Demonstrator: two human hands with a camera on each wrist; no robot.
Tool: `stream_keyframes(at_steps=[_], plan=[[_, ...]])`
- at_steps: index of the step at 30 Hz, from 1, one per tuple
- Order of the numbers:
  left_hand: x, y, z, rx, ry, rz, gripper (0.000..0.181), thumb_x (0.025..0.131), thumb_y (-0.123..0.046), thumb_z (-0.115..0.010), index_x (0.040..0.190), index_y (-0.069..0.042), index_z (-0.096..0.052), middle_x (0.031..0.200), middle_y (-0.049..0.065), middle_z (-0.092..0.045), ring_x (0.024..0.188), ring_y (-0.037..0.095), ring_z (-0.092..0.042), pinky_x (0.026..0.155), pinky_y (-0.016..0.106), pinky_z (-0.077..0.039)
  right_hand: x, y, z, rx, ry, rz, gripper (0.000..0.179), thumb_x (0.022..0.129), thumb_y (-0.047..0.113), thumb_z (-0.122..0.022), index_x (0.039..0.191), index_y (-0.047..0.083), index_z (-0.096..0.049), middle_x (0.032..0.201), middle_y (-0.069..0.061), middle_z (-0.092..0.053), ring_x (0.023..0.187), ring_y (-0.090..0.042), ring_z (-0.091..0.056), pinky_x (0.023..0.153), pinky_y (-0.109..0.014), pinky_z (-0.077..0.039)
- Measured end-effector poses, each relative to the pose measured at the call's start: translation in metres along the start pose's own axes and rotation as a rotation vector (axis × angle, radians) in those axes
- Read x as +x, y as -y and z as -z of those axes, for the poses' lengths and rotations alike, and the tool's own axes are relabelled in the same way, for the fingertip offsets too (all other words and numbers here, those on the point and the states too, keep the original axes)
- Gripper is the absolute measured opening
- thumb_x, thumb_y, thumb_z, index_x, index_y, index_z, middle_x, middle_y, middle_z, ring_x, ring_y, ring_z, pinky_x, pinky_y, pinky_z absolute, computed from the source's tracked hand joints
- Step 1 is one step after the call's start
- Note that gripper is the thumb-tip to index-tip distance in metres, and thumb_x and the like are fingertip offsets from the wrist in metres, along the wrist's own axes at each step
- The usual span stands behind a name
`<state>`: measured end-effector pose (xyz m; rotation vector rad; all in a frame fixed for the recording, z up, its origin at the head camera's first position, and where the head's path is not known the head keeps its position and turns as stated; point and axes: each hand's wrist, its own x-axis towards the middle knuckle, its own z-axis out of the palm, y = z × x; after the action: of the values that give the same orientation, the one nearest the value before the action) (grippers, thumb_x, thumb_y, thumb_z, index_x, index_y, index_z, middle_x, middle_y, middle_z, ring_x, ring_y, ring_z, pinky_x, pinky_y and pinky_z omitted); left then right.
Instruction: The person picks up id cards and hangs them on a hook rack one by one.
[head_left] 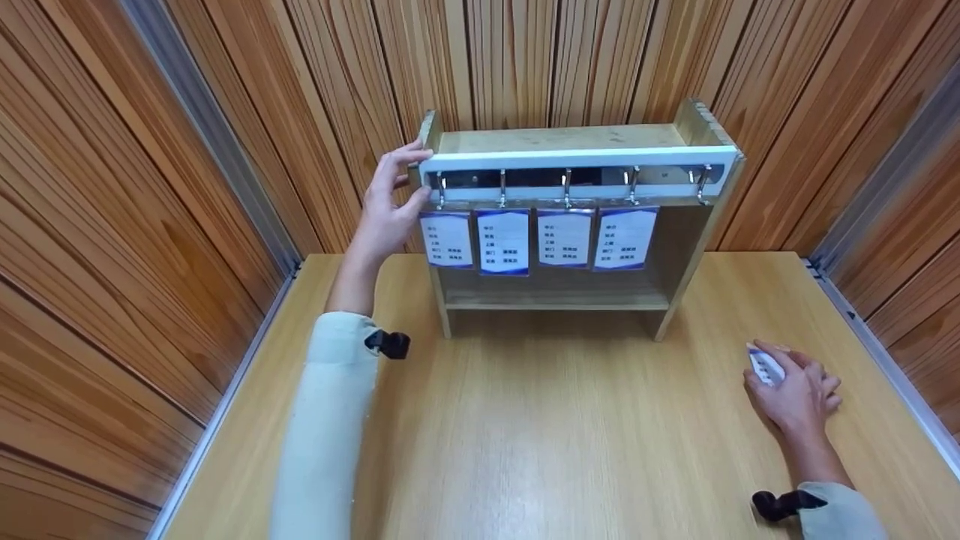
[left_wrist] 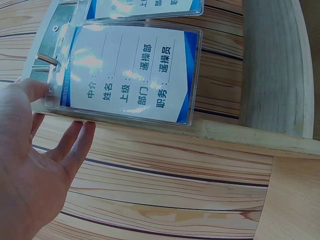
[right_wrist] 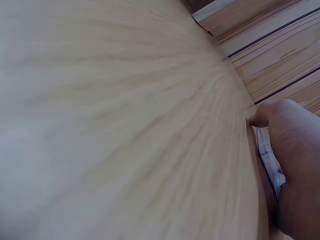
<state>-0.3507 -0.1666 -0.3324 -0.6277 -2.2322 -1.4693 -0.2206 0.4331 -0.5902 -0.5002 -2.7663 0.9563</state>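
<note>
A wooden shelf [head_left: 555, 300] stands at the back of the table, with a white hook rail [head_left: 577, 157] along its upper front. Several badges in clear sleeves [head_left: 502, 241] hang from the hooks; the rightmost hook [head_left: 703, 184] bears none. My left hand [head_left: 391, 199] holds the shelf's upper left corner, thumb on the rail's end and fingers against the side panel. Beside that thumb hangs the leftmost badge [left_wrist: 130, 75]. At the table's right, my right hand [head_left: 799, 386] pinches another badge [head_left: 765, 366] low at the tabletop, mostly hidden under the fingers.
Wood-patterned walls [head_left: 510, 60] stand behind and on both sides of the table [head_left: 525, 435]. Metal strips [head_left: 885, 367] run along the table's side edges. The shelf has raised side panels [head_left: 701, 124] at its top.
</note>
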Motion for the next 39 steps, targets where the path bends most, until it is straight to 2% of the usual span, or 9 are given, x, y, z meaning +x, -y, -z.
stream_keyframes(at_steps=[7,12,16,20,23,29,39], plan=[[-0.001,0.0,0.0,0.002,-0.002,0.001,0.042,0.113,-0.008,-0.061,0.154,-0.013,-0.059,0.18,0.005,-0.045,0.168,0.029,-0.041,0.136,0.055,-0.038,0.003,0.001,0.005,0.014,0.062,0.014,0.07,0.106,0.025,-0.066,0.171,0.013,-0.045,0.169,-0.046,-0.023,0.142,-0.068,-0.02,0.107,-0.081,-0.021],[-0.001,0.002,0.0,-0.002,-0.008,-0.003,0.042,0.112,-0.007,-0.061,0.154,-0.012,-0.06,0.18,0.006,-0.045,0.167,0.029,-0.042,0.136,0.055,-0.039,0.008,0.0,0.011,0.015,0.096,0.087,0.076,0.105,0.021,-0.069,0.174,0.011,-0.038,0.166,-0.052,-0.02,0.139,-0.071,-0.019,0.104,-0.082,-0.023],[-0.003,0.002,0.001,-0.006,-0.015,0.01,0.042,0.112,-0.006,-0.062,0.153,-0.014,-0.06,0.18,0.004,-0.045,0.166,0.028,-0.043,0.135,0.056,-0.039,0.008,-0.001,0.012,0.011,0.105,0.117,0.072,0.11,0.026,-0.068,0.174,0.011,-0.038,0.164,-0.052,-0.02,0.138,-0.07,-0.019,0.102,-0.081,-0.024],[-0.002,0.001,0.0,-0.008,-0.009,0.01,0.042,0.112,-0.006,-0.062,0.153,-0.014,-0.06,0.18,0.004,-0.045,0.167,0.028,-0.042,0.136,0.056,-0.038,0.004,-0.003,0.011,0.015,0.056,0.076,0.065,0.11,0.023,-0.065,0.17,0.01,-0.046,0.163,-0.05,-0.022,0.14,-0.069,-0.018,0.105,-0.081,-0.022],[-0.001,0.0,0.0,-0.006,-0.006,0.005,0.042,0.111,-0.006,-0.062,0.153,-0.014,-0.06,0.18,0.004,-0.045,0.167,0.028,-0.041,0.136,0.055,-0.038,0.002,-0.004,0.011,0.026,0.016,0.014,0.064,0.107,0.019,-0.063,0.168,0.011,-0.049,0.164,-0.047,-0.022,0.143,-0.068,-0.015,0.109,-0.083,-0.018],[0.0,-0.002,0.0,0.001,-0.005,-0.003,0.042,0.112,-0.007,-0.061,0.153,-0.013,-0.06,0.179,0.005,-0.045,0.168,0.028,-0.041,0.137,0.055,-0.038,0.004,-0.005,0.017,0.018,0.035,-0.079,0.07,0.107,0.024,-0.06,0.172,0.01,-0.04,0.167,-0.05,-0.016,0.146,-0.071,-0.011,0.114,-0.085,-0.013],[-0.001,0.0,-0.001,0.003,-0.007,-0.006,0.042,0.112,-0.007,-0.061,0.154,-0.011,-0.059,0.18,0.006,-0.045,0.168,0.028,-0.041,0.137,0.054,-0.038,0.004,-0.008,0.021,0.007,0.073,-0.01,0.07,0.106,0.023,-0.065,0.169,0.002,-0.042,0.164,-0.053,-0.021,0.139,-0.071,-0.02,0.107,-0.082,-0.02]])
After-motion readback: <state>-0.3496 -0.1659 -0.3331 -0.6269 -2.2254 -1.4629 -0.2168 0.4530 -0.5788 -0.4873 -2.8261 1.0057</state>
